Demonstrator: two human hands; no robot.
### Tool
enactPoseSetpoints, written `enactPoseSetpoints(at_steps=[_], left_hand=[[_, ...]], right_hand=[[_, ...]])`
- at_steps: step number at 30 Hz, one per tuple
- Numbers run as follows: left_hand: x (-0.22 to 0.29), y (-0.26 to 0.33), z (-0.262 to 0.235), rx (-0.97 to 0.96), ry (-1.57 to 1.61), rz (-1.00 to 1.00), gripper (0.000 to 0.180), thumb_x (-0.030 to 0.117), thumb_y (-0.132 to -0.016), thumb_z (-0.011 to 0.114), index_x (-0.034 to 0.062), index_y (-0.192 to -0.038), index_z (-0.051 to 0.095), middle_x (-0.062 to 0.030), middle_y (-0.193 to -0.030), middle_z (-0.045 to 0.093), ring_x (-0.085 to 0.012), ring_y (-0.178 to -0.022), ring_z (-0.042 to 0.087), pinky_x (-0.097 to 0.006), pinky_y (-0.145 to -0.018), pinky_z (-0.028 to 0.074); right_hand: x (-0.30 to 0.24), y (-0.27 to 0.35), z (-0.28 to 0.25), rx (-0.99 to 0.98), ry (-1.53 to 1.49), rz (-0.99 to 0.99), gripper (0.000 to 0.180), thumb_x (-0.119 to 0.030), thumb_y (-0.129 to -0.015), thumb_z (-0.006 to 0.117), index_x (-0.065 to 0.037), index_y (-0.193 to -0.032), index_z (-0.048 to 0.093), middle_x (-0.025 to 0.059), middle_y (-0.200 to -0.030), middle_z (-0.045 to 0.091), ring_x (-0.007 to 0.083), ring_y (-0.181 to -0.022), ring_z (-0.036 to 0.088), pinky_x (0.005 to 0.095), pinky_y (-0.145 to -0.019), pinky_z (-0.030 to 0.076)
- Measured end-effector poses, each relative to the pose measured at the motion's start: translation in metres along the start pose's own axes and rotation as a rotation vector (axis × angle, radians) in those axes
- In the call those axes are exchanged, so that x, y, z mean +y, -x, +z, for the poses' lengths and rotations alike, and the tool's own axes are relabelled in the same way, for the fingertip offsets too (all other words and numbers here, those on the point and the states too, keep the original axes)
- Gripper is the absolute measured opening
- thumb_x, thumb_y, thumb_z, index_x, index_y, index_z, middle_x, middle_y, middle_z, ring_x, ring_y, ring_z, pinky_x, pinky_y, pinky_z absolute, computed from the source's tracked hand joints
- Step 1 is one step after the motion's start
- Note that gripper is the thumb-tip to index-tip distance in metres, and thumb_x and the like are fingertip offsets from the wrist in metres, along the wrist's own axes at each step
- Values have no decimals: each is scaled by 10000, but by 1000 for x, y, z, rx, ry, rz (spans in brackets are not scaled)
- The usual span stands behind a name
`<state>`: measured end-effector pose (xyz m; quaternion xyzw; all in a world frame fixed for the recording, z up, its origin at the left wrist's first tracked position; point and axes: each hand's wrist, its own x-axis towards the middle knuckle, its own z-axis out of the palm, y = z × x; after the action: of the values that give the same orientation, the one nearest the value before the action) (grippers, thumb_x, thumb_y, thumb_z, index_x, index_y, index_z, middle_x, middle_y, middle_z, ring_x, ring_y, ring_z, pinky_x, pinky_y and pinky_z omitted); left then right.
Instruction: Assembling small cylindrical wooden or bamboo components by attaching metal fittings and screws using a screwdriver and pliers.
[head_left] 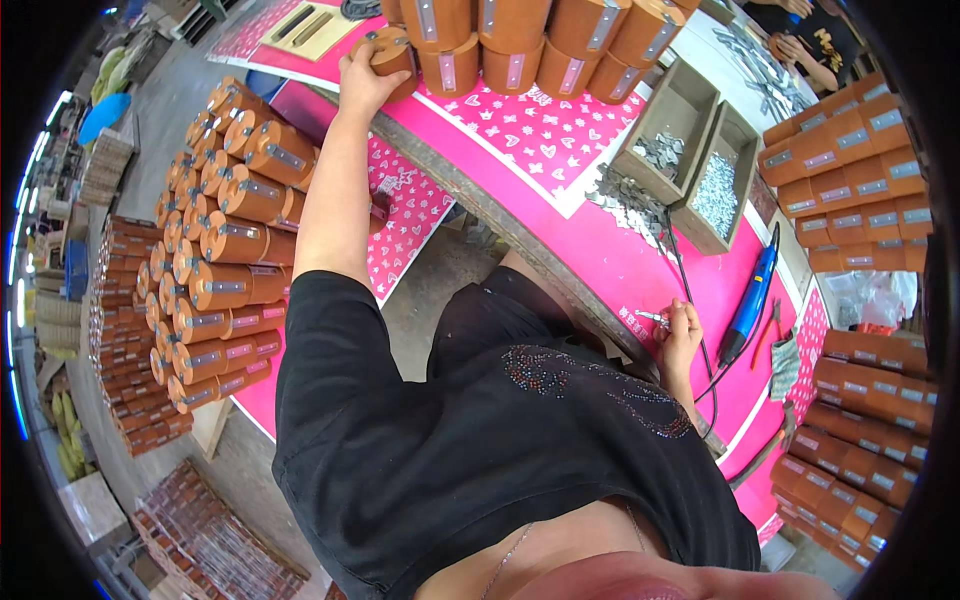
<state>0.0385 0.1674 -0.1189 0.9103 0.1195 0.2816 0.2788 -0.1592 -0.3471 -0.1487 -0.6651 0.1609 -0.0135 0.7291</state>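
At the far left end of the pink-covered table [525, 215], my left hand [366, 82] is closed round a short round wooden box [388, 46]. The box is orange-brown and stands beside stacked boxes of the same kind [450, 66] with metal plates on their sides. My right hand [680, 335] is low over the near edge of the table, its fingers pinched on a small silvery metal piece [652, 317]. Right of that hand lies a blue electric screwdriver [752, 298] with a black cord.
Two wooden trays [640, 100] hold metal fittings and small screws; loose fittings [632, 203] lie beside them. Red-handled pliers [768, 335] and a hammer [765, 450] lie at right. Box stacks [240, 235] flank both sides. Another person's hands [795, 50] work at the far right.
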Motion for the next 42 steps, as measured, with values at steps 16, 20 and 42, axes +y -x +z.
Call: enactPoseSetpoints(at_steps=[16, 20, 42], left_hand=[[178, 118, -63, -234, 401, 347, 503, 80, -537, 845, 72, -949, 555, -65, -1103, 498, -185, -1037, 511, -312, -864, 446], [242, 171, -20, -540, 517, 459, 500, 45, -518, 821, 76, -932, 544, -124, -1150, 458, -273, -1063, 514, -330, -880, 454], [294, 266, 49, -367, 650, 564, 332, 196, -601, 794, 32, -824, 610, -168, -1154, 496, -380, -1145, 421, -451, -942, 372]], right_hand=[[-6, 0, -5, -21, -30, 42, 268, -230, -885, 566, -56, -683, 535, -21, -535, 449, 49, -423, 368, 212, -385, 274], [-27, 2, -4, 75, 60, -103, 287, -240, -873, 589, -60, -658, 529, -17, -555, 463, 43, -451, 378, 204, -406, 279], [-107, 1, 1, -25, 695, -690, 206, -191, -768, 677, -25, -691, 584, 95, -583, 600, 167, -520, 611, 274, -487, 467]])
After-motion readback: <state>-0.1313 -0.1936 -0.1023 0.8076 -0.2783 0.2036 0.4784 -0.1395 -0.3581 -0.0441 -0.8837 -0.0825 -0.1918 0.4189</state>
